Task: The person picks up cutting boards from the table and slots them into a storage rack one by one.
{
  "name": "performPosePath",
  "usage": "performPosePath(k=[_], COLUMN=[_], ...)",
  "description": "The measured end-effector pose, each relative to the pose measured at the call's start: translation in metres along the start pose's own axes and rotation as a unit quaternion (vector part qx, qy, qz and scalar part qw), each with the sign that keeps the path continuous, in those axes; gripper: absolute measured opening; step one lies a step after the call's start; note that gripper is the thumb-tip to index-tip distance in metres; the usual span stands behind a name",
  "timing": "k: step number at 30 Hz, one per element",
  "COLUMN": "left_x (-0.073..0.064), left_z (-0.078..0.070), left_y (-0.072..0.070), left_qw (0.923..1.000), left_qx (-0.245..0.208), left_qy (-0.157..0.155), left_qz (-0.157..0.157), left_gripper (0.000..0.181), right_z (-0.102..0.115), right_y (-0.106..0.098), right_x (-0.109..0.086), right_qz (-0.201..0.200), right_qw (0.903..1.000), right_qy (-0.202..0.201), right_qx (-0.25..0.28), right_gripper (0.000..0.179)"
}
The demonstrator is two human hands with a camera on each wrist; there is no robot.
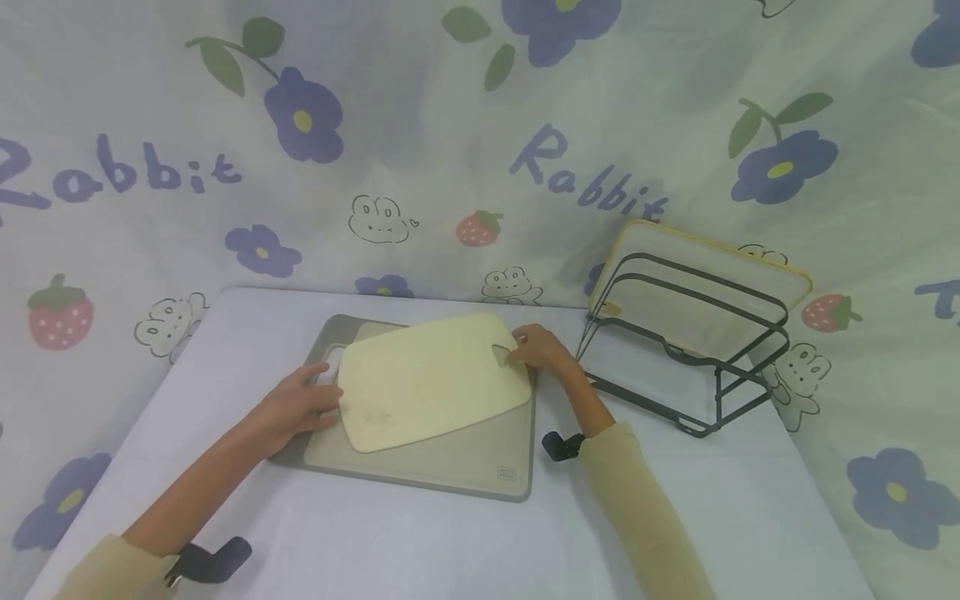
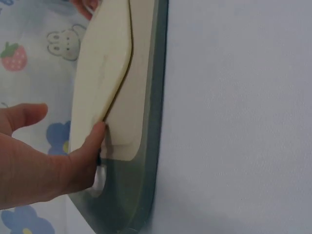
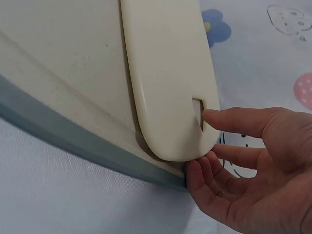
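A cream cutting board (image 1: 431, 379) with a small slot near its right end lies at a slant over a larger grey-rimmed cutting board (image 1: 420, 471) on the table. At the right end, my right hand (image 1: 542, 348) pinches the cream board. In the right wrist view, the thumb (image 3: 234, 119) is on top beside the slot and the other fingers curl at the edge below. My left hand (image 1: 296, 404) is at the opposite end, fingertips against the cream board's edge. The left wrist view shows its thumb (image 2: 31, 114) held apart from the fingers.
To the right stands a black wire rack (image 1: 716, 367), with a pale yellow-edged board (image 1: 701, 242) upright at its back. A white cloth (image 1: 405, 550) covers the table, and a printed curtain (image 1: 420, 125) hangs behind it.
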State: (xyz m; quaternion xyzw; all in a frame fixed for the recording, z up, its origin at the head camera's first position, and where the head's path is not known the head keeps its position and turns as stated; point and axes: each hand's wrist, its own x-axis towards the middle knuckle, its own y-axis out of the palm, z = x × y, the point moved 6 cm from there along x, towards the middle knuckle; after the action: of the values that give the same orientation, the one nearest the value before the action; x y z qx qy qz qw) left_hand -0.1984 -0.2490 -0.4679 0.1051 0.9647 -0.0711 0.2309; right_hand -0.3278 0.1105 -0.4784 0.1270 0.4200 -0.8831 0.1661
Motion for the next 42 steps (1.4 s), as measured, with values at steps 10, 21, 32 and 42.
performPosePath(k=[10,21,32,42], left_x=[0.001,0.003,0.006,0.007], left_z=[0.004,0.006,0.007,0.008], left_y=[-0.001,-0.002,0.002,0.006], left_qw=[0.9995,0.9989,0.9998,0.9999], left_qx=[-0.026,-0.035,-0.013,-0.002], left_qy=[-0.011,-0.018,-0.009,-0.002], left_qz=[-0.013,-0.026,-0.015,-0.010], left_gripper=[0.084,0.082,0.081,0.085], right_z=[-0.001,-0.007,-0.012,-0.016], right_y=[0.001,0.002,0.004,0.006], right_x=[-0.008,-0.015,-0.020,-0.026], right_qz=[-0.011,-0.027,-0.035,-0.035], right_qw=[0.9991,0.9938,0.9881,0.9819], right_qy=[0.000,0.005,-0.002,0.021], right_qx=[0.040,0.108,0.150,0.185], right_gripper=[0.056,0.054,0.054,0.055])
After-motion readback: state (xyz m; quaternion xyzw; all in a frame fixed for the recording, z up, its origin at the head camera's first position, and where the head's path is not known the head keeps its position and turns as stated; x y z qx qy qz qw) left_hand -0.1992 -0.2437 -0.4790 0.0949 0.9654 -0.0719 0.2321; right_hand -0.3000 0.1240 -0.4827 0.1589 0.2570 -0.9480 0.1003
